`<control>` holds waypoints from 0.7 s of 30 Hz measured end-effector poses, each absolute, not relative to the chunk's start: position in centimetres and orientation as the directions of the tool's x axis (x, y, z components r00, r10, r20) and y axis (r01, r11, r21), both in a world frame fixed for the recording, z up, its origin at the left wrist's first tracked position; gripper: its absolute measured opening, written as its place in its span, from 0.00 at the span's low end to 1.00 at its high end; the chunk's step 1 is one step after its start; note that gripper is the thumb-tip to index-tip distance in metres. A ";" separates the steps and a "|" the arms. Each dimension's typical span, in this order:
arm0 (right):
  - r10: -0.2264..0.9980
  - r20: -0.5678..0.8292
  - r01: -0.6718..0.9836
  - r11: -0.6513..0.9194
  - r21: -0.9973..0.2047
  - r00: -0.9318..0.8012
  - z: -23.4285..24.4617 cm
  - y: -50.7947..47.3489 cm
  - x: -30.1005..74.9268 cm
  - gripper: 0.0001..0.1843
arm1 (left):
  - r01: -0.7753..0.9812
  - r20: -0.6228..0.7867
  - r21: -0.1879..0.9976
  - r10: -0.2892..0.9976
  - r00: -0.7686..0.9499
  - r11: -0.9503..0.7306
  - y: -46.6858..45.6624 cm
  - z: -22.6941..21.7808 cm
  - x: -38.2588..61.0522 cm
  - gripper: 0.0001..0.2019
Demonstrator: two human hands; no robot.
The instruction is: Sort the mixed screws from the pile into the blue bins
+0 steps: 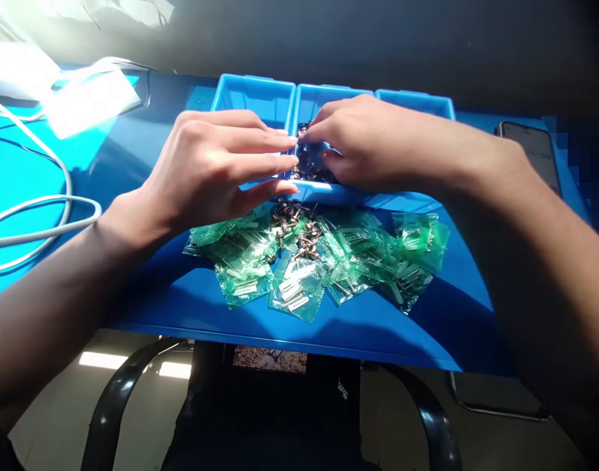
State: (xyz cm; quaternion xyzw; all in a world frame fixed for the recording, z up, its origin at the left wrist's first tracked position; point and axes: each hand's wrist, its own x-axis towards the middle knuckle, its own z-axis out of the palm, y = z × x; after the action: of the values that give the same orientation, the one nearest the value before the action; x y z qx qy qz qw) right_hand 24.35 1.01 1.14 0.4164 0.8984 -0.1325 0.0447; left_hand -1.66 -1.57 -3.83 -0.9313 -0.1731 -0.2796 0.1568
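My left hand (215,157) spans the left blue bin (253,84), fingers stretched out and slightly apart, with their tips at the wall it shares with the middle bin (333,91). Inside that middle bin lie small dark screws (311,173). My right hand (358,140) reaches in over them; its curved index finger touches the screws near the left wall, and its thumb stays apart from it. The other fingertips are partly hidden. Below the bins, a pile of loose screws (304,239) rests among green-tinted clear plastic packets (299,294) holding small pale and metal pieces.
A third blue bin (417,101) adjoins on the right, partly behind my right forearm. A phone (529,147) lies at the right. White cables (66,222) and white paper (93,98) occupy the left of the blue table (171,294). Black chair arms (110,405) stand below its front edge.
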 end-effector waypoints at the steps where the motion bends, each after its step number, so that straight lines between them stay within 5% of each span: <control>1: 0.741 -0.172 0.761 0.631 -0.149 -0.649 0.9 1.0 24.2 0.19 | 0.409 0.583 -0.190 0.233 0.779 -0.893 -1.5 -3.9 -1.7 0.19; 6: 0.780 -0.192 0.803 0.576 -0.155 -0.596 1.5 0.0 22.9 0.11 | 0.397 0.595 -0.123 0.253 0.763 -0.909 -1.6 -3.9 -1.6 0.19; 21: 0.784 -0.360 0.851 0.385 -0.357 -0.505 2.2 -0.7 21.6 0.17 | 0.419 0.617 0.056 0.361 0.699 -0.906 -1.9 -3.7 -1.0 0.10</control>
State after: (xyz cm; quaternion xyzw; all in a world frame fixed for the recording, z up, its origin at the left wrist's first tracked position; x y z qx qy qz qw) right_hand 21.56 -0.71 2.17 0.4929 0.8295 -0.2544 0.0658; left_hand -0.96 -1.86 -3.74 -0.9206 -0.2119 -0.3251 0.0445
